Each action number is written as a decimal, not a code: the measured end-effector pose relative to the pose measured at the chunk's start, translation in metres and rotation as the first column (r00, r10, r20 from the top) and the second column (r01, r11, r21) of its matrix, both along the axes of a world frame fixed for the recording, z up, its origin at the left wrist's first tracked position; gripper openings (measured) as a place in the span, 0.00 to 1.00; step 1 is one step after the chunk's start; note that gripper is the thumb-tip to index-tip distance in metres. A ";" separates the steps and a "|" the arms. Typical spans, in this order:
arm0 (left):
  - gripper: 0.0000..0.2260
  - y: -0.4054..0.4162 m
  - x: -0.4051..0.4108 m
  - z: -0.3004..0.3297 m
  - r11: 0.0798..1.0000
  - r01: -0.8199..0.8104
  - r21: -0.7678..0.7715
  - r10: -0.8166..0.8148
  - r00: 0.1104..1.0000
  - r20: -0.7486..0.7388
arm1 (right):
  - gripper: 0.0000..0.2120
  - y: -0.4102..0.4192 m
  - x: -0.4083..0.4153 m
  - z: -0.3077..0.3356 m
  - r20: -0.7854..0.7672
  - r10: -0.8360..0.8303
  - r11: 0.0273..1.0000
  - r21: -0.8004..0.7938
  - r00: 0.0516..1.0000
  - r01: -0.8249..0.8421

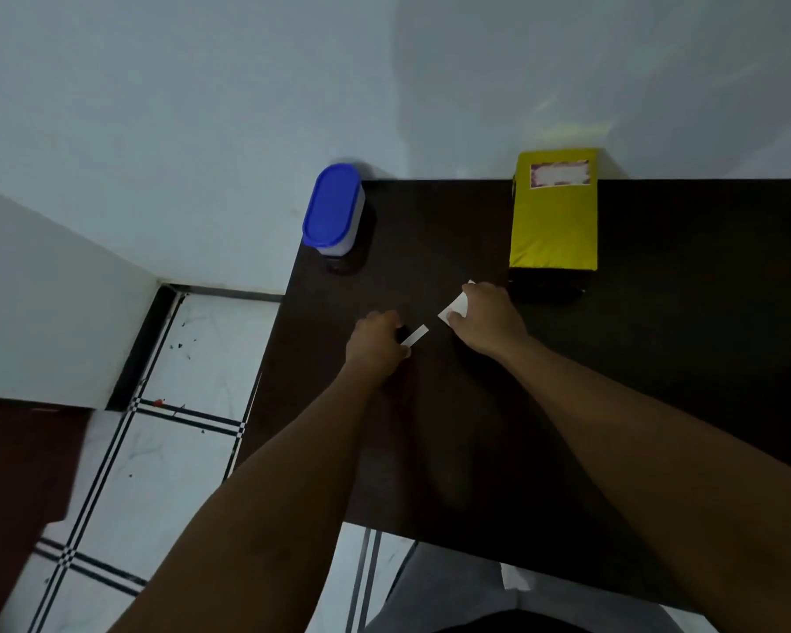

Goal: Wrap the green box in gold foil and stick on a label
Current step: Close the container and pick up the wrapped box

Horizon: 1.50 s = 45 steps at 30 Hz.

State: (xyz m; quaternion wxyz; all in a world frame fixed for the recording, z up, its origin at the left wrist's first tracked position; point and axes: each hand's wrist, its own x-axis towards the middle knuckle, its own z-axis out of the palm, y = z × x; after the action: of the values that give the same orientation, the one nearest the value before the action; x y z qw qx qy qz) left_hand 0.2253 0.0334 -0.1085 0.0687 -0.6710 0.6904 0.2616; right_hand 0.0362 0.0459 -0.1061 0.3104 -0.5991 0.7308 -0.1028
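Gold foil box wrapped, pink label on; left hand pinching white strip, right hand pinching white paper scrap; next, probably clearing scraps off dark worktop.

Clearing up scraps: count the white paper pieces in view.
2: a narrow strip pinched by the left hand, a wider piece under the right hand, partly hidden.

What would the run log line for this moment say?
gold-foil-wrapped box: labelled, far table edge | left hand: pinches white paper strip | right hand: holds white paper piece
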 end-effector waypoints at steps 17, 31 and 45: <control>0.18 -0.005 -0.011 -0.013 0.999 0.052 0.011 -0.052 0.999 -0.012 | 0.12 0.010 0.028 -0.025 0.200 -0.085 0.995 -0.031 0.976 0.093; 0.11 0.003 -0.016 -0.018 0.994 0.103 -0.032 -0.105 0.992 -0.066 | 0.12 0.006 0.022 -0.029 0.253 0.020 0.989 0.136 0.967 -0.056; 0.22 0.002 -0.012 0.003 0.997 0.005 -0.076 -0.024 0.968 -0.251 | 0.05 0.006 0.032 -0.015 0.093 0.015 0.996 0.084 0.996 -0.023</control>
State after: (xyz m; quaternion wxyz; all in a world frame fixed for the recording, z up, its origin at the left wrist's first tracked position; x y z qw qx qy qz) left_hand 0.2138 0.0357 -0.1052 -0.0428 -0.6292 0.7079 0.3180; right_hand 0.0683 0.0516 -0.1207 0.3699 -0.5869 0.7137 -0.0965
